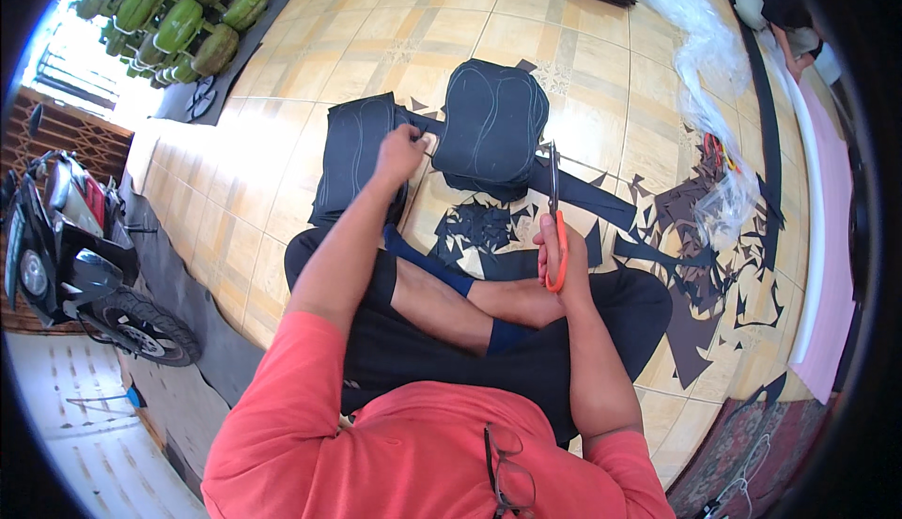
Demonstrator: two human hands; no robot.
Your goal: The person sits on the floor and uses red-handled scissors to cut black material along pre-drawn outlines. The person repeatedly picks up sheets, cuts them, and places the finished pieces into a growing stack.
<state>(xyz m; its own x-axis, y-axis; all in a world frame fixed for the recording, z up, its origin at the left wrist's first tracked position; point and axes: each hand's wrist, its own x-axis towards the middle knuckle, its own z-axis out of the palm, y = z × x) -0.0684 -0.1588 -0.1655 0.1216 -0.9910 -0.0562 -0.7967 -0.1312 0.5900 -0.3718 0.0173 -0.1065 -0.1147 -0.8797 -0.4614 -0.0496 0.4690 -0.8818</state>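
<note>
"Hands first, please: what is each one doing?"

"Two bare hands. The right hand (562, 258) is closed around one pair of orange-handled scissors (553, 190), blades pointing away from the wearer. The left hand (402, 154) reaches farther forward, fingers bent, at the edge of a dark stack; I cannot tell whether it grips anything."

"How many stacks are near them?"

"Two, both of dark panels marked with pale curved lines. The left stack (357, 157) lies beside and under the left hand. The rounded stack (490, 124) stands between the hands, slightly ahead, near the scissor tips."

"And around those?"

"One heap of small dark scraps (479, 226) lies between the hands, nearer the crossed legs. A long dark strip (587, 198) lies just ahead of the right hand. Brown offcuts (691, 204), too many to count, spread to its right."

"Any containers?"

"Green metal cylinders (178, 26), well beyond the left hand. They overlap, more than ten of them; their contents are hidden."

"Farther out?"

"One motorbike (75, 247) left of the left hand; crumpled clear plastic (705, 68) and one other person (775, 12) far ahead and right of the right hand."
</note>
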